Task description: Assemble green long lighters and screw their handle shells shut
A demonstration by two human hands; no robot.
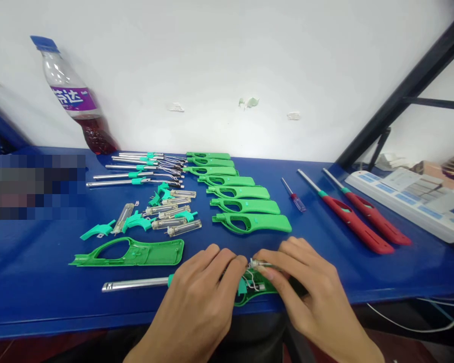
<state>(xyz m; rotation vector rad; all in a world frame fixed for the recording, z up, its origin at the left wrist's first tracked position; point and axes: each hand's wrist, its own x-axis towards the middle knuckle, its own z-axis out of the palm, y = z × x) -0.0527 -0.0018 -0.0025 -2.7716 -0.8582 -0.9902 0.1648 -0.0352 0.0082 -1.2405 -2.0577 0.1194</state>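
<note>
Near the table's front edge, my left hand (202,295) is closed around an open green lighter shell (265,288), from which a metal tube (136,285) points left. White wires (250,279) and a teal trigger piece (242,287) show inside it. Between thumb and fingers, my right hand (314,282) pinches a clear fuel tank (256,262) just above the shell's right part; most of the tank is hidden by the fingers. A loose green half shell (155,253) lies hollow side up beyond my left hand.
Several green half shells (251,222), fuel tanks (184,228), teal triggers (98,229) and metal tubes with wires (113,183) lie behind. To the right are a screwdriver (298,202), two red lighters (357,222) and a power strip (401,201). A bottle (73,98) leans against the wall.
</note>
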